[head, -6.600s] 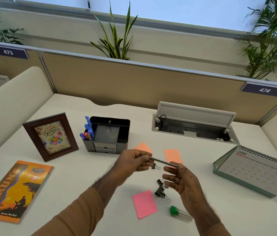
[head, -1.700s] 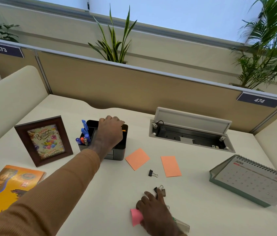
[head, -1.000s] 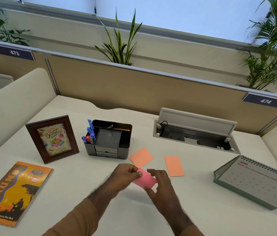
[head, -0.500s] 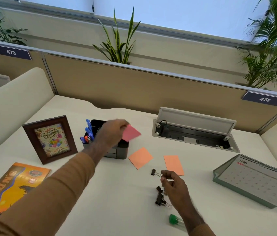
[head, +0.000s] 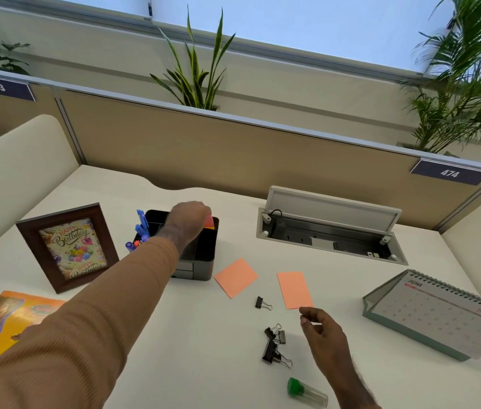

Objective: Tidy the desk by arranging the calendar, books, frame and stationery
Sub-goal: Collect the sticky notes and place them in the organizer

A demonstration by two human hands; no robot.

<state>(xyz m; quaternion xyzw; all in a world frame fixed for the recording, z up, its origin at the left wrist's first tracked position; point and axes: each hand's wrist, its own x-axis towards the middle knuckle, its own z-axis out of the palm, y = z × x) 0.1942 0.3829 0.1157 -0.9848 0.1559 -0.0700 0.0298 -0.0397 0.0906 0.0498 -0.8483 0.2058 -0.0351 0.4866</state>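
My left hand [head: 187,221] reaches over the black desk organizer [head: 204,255] and holds a pink sticky note [head: 209,222] at its back right compartment; only a corner of the note shows. My right hand [head: 320,330] hovers with curled fingers just below an orange sticky note [head: 294,289], holding nothing that I can see. A second orange note [head: 235,277] lies beside the organizer. One binder clip [head: 261,303] lies alone, and several more clips [head: 274,343] are bunched left of my right hand. The calendar [head: 440,314] stands at the right, the brown photo frame [head: 69,246] at the left, and the orange book [head: 3,323] at the near left.
An open cable tray [head: 331,231] with its lid up sits in the desk at the back right. A small clear tube with a green cap [head: 305,391] lies near the front edge. Blue pens [head: 140,231] stand in the organizer's left side. Partition walls enclose the desk.
My left hand has carried the pink note from beside the organizer to over its back right compartment. My right hand has shifted right, from the clips to below the orange note.
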